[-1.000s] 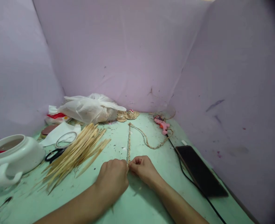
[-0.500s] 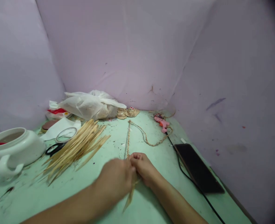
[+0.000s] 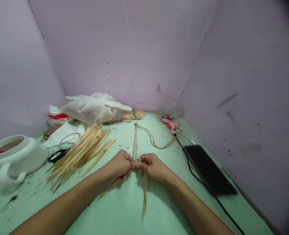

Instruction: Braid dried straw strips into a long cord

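Observation:
A thin braided straw cord runs toward me across the table, and its near end lies between my two hands. My left hand is closed, thumb and fingers pinching a straw strand at that end; a loose tail slants out below it. My right hand pinches the other side, with a flat pale strip hanging down beneath it. The fingertips of both hands almost meet at the braid. Farther off, the cord bends and loops right toward a pink glue gun.
Left of my hands lies a bundle of dry straw strips over black-handled scissors. A white pot stands far left. A plastic bag rests by the back wall. At right are a dark phone and a black cable.
My left hand has drawn back left from over the right hand, and the two now pinch on either side of the braid's end. The loose strands have spread apart.

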Available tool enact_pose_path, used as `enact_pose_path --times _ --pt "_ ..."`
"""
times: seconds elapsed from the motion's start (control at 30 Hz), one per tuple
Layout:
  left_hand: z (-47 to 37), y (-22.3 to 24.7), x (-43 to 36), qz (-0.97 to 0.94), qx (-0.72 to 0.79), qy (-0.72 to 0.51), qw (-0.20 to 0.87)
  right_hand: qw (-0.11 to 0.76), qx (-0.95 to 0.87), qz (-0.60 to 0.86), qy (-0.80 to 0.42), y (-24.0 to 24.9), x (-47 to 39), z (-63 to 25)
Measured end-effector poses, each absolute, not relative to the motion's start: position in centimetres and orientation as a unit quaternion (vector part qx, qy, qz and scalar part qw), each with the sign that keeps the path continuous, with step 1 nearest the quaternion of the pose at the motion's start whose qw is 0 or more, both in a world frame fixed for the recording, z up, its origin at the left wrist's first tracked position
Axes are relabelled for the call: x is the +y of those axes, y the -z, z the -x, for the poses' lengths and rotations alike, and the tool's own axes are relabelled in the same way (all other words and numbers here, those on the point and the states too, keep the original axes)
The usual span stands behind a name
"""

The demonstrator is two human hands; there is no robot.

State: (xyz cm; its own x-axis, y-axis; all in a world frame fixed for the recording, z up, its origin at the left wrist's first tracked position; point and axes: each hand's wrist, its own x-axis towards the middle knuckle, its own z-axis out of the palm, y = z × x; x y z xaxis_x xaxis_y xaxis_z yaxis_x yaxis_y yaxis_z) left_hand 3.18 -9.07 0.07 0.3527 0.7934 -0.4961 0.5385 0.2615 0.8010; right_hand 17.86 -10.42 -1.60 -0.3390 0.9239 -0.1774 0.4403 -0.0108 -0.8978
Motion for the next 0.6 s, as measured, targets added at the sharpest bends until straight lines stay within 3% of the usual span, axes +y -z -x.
enact_pose_path --times 0.13,0.2,0.43,0.6 --pt "-3.4 0.4 -8.8 -0.69 0.541 -0.149 0.458 0.164 -0.792 0.556 -0.192 0.7 -11.4 -17.8" --pt "-3.6 0.6 -8.9 -0.706 0.538 -0.161 0.432 0.105 -0.813 0.562 -0.109 0.0 -12.0 -17.3" --pt "-4.7 1.2 -9.9 -0.713 0.558 -0.192 0.379 0.035 -0.751 0.656 -0.073 -1.4 -13.6 -15.7" --pt "-4.6 1.0 -10.2 -0.589 0.568 -0.221 0.531 0.024 -0.78 0.619 -0.087 -1.0 -15.0 -14.8"
